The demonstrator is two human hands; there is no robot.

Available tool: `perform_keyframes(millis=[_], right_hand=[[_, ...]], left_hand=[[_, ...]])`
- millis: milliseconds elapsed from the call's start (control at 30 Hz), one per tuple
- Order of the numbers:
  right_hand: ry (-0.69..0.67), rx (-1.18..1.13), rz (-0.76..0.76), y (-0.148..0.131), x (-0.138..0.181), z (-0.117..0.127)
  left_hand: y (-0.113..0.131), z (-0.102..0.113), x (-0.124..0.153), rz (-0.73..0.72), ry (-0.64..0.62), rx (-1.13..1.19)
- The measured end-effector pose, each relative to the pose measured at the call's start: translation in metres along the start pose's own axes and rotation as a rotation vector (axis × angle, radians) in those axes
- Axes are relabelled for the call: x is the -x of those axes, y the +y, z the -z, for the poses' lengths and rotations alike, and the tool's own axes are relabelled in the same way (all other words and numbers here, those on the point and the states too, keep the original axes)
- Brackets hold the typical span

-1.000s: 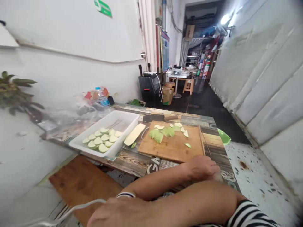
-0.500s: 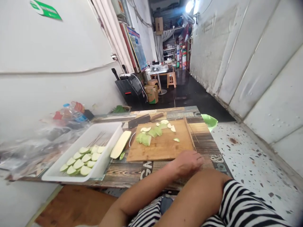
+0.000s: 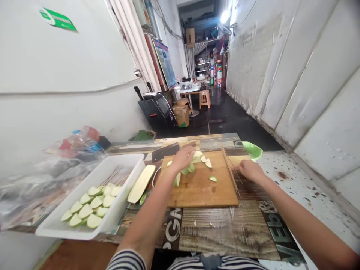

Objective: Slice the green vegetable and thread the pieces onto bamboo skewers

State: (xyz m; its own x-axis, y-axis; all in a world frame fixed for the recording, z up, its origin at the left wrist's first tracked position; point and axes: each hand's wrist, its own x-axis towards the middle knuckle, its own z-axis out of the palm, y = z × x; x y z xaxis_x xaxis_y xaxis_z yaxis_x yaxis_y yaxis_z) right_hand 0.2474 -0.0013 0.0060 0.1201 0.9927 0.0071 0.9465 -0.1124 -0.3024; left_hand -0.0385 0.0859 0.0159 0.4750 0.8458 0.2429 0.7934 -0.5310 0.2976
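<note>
My left hand [image 3: 183, 158] reaches over the far left part of the wooden cutting board [image 3: 202, 191], above pale green vegetable slices [image 3: 189, 168]. Its fingers stretch forward and partly cover the slices; no grip on one is visible. My right hand [image 3: 251, 171] is closed beside the board's right edge, close to thin wooden skewers [image 3: 231, 170]; whatever its fingers hold is hidden. A lone slice [image 3: 213, 179] lies on the board's right half. Behind the board rests a cleaver [image 3: 165, 152], its handle partly behind my left hand.
A white tray [image 3: 53, 224] holds skewered half-round slices [image 3: 86, 211]. Between tray and board lies a long cut vegetable piece [image 3: 141, 183]. Plastic bags [image 3: 56, 172] and a bottle crowd the left. A green bowl [image 3: 253, 150] sits past the table's right edge.
My hands, earlier close together at the board's near right corner, have separated. The left went forward and left over the slices; the right moved forward and right beside the skewers.
</note>
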Motion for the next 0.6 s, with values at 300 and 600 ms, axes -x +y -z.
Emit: perform_keyframes(millis=[300, 600], right_hand=[[-0.116, 0.156, -0.104, -0.006, -0.026, -0.04], [-0.06, 0.184, -0.113, 0.021, -0.026, -0.042]], left_hand=[[0.004, -0.046, -0.035, 0.039, -0.286, -0.085], [0.027, -0.033, -0.01, -0.136, -0.314, 0.112]])
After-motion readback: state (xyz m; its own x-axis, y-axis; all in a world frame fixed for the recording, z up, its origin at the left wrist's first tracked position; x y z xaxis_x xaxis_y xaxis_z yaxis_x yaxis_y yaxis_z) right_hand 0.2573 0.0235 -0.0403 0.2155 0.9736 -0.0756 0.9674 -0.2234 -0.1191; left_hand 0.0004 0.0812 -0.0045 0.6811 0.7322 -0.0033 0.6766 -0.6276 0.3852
